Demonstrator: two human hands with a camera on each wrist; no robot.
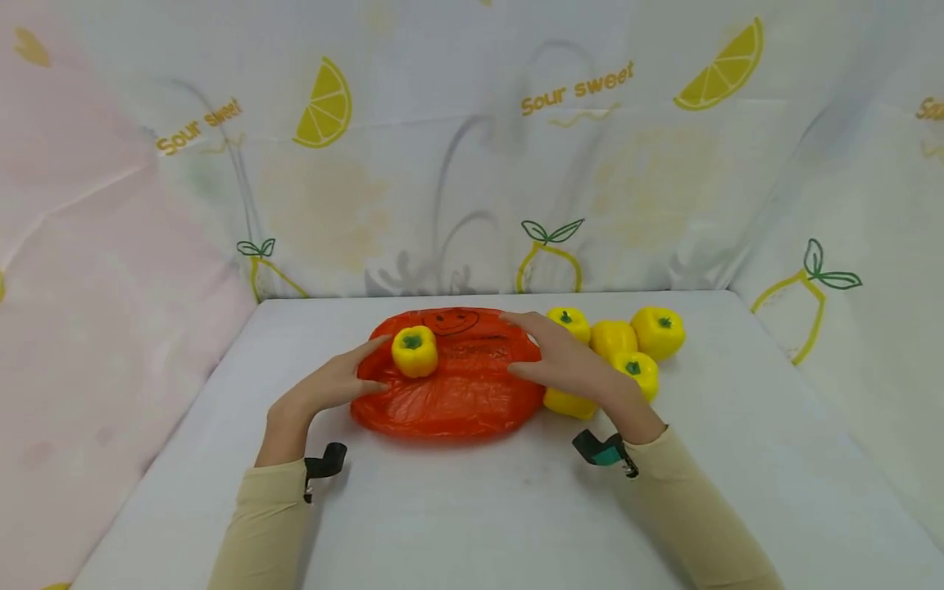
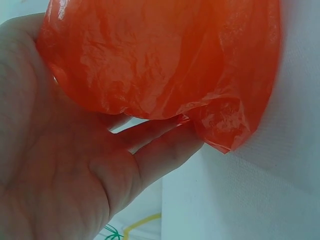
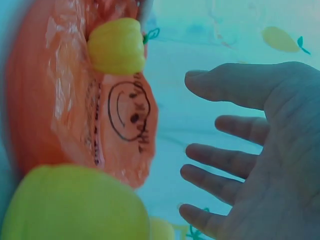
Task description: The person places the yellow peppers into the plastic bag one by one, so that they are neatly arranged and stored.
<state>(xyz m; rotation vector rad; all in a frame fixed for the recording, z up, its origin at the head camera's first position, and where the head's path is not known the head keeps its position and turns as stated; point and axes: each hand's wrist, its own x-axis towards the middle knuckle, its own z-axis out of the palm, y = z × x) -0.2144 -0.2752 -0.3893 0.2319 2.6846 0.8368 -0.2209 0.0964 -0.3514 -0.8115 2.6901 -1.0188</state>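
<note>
A red plastic bag (image 1: pixel 457 401) with a printed smiley face lies puffed out in the middle of the table. On top of it, left of centre, sits a yellow bell pepper (image 1: pixel 415 351) with a green stem. My left hand (image 1: pixel 332 381) is at the bag's left edge, thumb and fingers spread. The left wrist view shows its fingers partly hidden behind the red plastic, seemingly touching it. Over the bag's right side hovers my right hand (image 1: pixel 564 358), fingers extended and apart; between them the right wrist view shows nothing held.
Several more yellow bell peppers (image 1: pixel 659 332) are grouped right of the bag, partly behind my right hand and wrist. The white table (image 1: pixel 472 508) ends at a lemon-print cloth backdrop (image 1: pixel 413 188) behind. Pink cloth (image 1: pixel 96 246) hangs on the left.
</note>
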